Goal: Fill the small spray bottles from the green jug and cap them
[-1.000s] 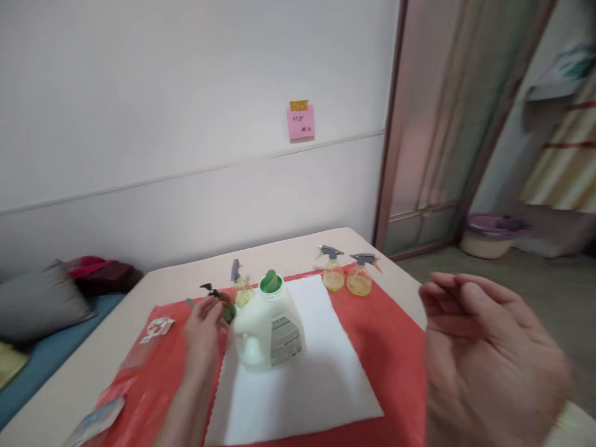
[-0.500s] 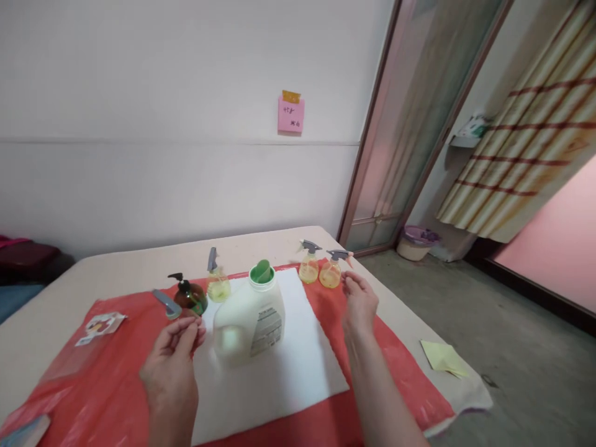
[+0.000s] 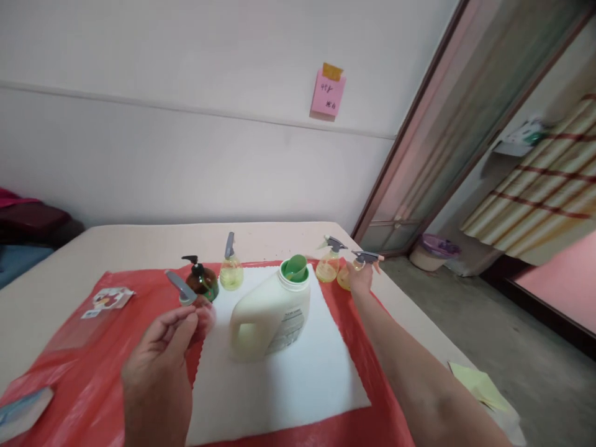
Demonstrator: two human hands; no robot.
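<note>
My right hand [image 3: 361, 278] is closed around the neck of a small spray bottle [image 3: 367, 256] with a grey head and yellow liquid, at the right of the table. Beside it stands a similar spray bottle [image 3: 328, 268]. My left hand [image 3: 165, 344] is closed, thumb against curled fingers; what they hold, if anything, is hidden. Just behind it stands a clear spray bottle [image 3: 205, 316] with a grey head, partly covered by the hand. A brown pump bottle [image 3: 203, 284] and another yellow spray bottle [image 3: 231, 274] stand farther back. Between my hands is a white detergent jug [image 3: 265, 310] with a green cup [image 3: 295, 268] in its mouth.
A white cloth [image 3: 279, 397] lies over a red plastic sheet [image 3: 116, 372] on the table. Left are a plastic packet [image 3: 105, 301] and a pale blue-white item [image 3: 25, 410]. Yellow paper notes [image 3: 477, 385] lie at the right edge. A bin [image 3: 431, 251] stands on the floor.
My right hand has moved forward and taken hold of the right-hand spray bottle. My left hand stays near the clear spray bottle. The view has tilted and shifted.
</note>
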